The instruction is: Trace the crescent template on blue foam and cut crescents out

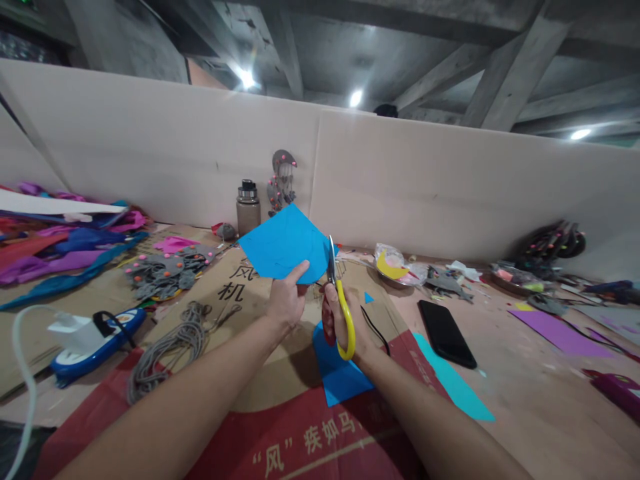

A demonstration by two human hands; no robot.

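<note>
Your left hand [287, 301] pinches the blue sheet [283, 248] at its near edge; your right hand [361, 338] is closed around the scissors [343, 300], blades at the sheet's right end. The sheet, held above the cardboard [280, 375], should handle as light, fairly stiff and easily creased; best gripped flat, just clear of the blades.
</note>
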